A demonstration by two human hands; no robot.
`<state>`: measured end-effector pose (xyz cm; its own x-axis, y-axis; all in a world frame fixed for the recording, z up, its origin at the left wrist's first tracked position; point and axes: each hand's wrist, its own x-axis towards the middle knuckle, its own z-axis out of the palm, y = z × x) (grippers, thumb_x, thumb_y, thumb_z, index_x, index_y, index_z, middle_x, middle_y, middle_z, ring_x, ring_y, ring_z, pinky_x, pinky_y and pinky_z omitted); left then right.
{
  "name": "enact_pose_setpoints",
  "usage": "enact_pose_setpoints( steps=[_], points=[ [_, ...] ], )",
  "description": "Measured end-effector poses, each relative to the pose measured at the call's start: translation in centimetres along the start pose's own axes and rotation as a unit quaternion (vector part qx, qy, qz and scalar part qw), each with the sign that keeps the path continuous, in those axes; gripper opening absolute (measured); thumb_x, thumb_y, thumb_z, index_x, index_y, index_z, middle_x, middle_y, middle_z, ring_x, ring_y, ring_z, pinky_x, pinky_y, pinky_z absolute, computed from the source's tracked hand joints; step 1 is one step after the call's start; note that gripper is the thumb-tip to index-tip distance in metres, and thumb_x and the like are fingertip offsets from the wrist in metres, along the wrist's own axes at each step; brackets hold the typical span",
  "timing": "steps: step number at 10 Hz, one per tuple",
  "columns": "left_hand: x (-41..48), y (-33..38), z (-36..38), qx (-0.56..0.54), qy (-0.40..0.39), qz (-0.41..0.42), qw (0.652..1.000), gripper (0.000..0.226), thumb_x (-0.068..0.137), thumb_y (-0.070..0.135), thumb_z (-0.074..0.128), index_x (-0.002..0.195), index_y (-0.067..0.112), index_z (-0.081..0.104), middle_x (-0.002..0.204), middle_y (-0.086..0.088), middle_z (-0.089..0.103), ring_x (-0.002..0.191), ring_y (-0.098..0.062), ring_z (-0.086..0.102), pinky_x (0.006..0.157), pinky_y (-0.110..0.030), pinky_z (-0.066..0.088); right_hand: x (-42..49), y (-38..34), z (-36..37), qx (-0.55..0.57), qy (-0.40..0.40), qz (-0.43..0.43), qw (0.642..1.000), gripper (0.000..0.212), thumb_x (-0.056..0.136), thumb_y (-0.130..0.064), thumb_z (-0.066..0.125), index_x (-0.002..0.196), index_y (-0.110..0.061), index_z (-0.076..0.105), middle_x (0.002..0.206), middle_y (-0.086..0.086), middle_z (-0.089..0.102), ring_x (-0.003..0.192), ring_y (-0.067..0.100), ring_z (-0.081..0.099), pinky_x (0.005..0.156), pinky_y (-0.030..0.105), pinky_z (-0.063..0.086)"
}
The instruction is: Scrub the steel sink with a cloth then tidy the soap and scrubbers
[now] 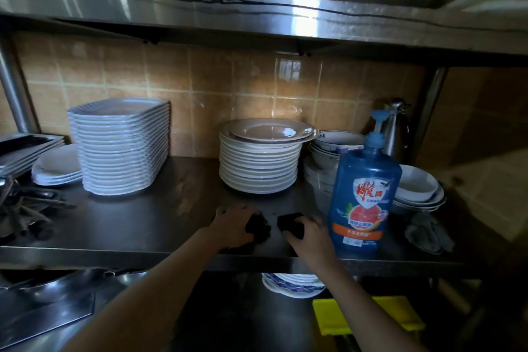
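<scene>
Two dark scrubbers lie side by side on the steel shelf [148, 226] near its front edge. My left hand [233, 226] holds the left scrubber [258, 227], a rough dark wad. My right hand [310, 237] grips the right scrubber [290, 224], a flat black pad. Just right of my right hand stands a blue pump bottle of dish soap [364, 188], upright with an orange label. A grey cloth [428, 233] lies crumpled on the shelf to the right of the bottle. The sink is not in view.
Behind my hands stand a stack of round plates [260, 163] and a taller stack of square plates [121, 148]. Bowls [418, 188] and a steel jug [395, 128] fill the right end. Steel trays [25, 151] sit at left. An upper shelf [257, 17] overhangs; a yellow board [400, 314] lies below.
</scene>
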<state>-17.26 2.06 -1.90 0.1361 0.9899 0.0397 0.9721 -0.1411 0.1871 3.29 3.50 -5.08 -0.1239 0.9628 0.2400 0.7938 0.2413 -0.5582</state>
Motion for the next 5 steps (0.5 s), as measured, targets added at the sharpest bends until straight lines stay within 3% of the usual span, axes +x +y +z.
enact_pose_setpoints(
  steps=[5],
  points=[
    [-3.4,-1.0,-1.4,-0.038,0.040,0.028,0.998,0.052,0.083,0.035,0.056,0.132,0.026,0.040,0.139,0.001,0.040,0.130,-0.020,0.036,0.107,-0.040,0.023,-3.3,-2.0,-1.7,-0.085,0.064,-0.053,0.993,0.040,0.085,-0.029,0.059,0.124,-0.020,0.055,0.133,0.002,0.047,0.121,0.023,0.046,0.103,0.031,0.038]
  ],
)
